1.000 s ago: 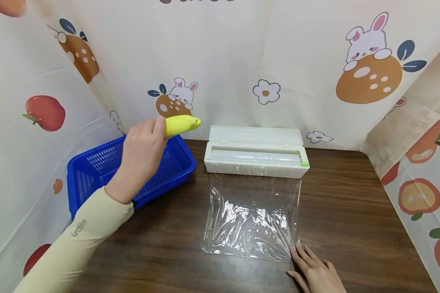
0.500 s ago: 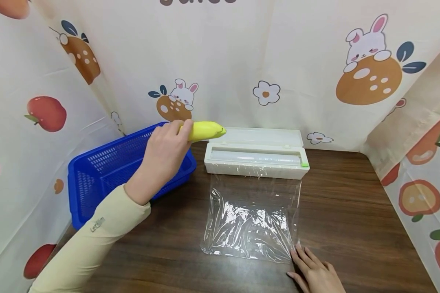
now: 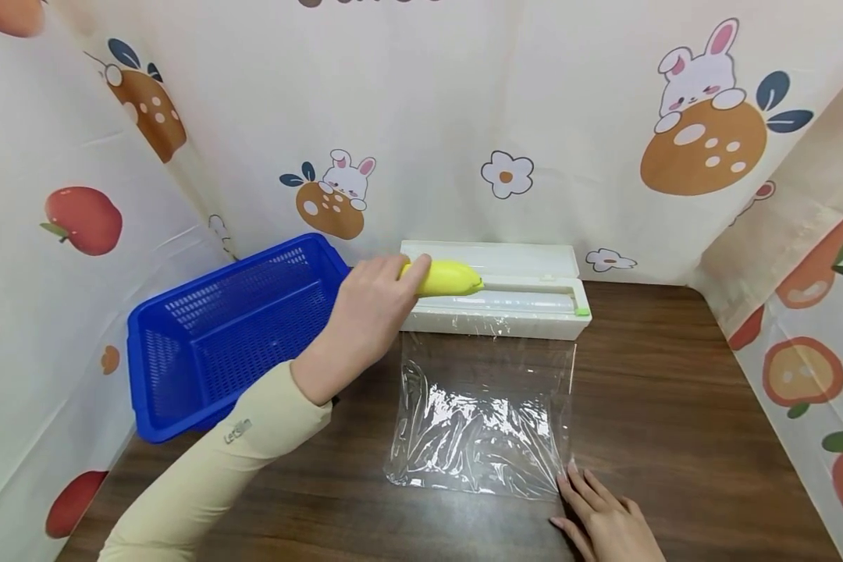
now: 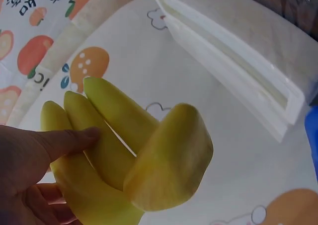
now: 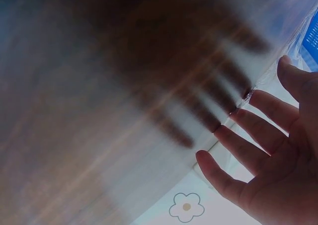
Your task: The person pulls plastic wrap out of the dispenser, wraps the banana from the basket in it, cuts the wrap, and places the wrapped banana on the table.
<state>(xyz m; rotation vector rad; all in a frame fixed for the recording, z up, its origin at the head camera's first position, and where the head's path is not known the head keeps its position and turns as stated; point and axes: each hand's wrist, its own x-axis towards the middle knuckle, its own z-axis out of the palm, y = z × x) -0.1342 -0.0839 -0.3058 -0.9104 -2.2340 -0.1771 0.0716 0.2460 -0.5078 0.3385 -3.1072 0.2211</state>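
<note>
A bunch of yellow bananas (image 3: 451, 279) is held up by my left hand (image 3: 375, 308), overlapping the white cling film box in the head view. In the left wrist view the thumb (image 4: 74, 141) presses on the bananas (image 4: 166, 160), with other fingers curled behind them. A clear sheet of cling film (image 3: 481, 437) runs from the box toward the front of the table. At its near right corner my right hand (image 3: 607, 521) rests with straight, spread fingers, the fingertips on the film's edge. The right wrist view shows those fingers (image 5: 251, 150) extended against the table's reflective surface.
The cling film box (image 3: 499, 325) stands at the back, lid up, a green slider at its right end. A blue perforated basket (image 3: 135, 351) stands to the left, partly behind the left arm. Printed curtains (image 3: 435, 101) enclose the brown wooden table (image 3: 674, 390).
My left hand has carried the bananas rightward and somewhat lower, from over the blue basket to in front of the cling film box. The right hand has stayed at the film's corner.
</note>
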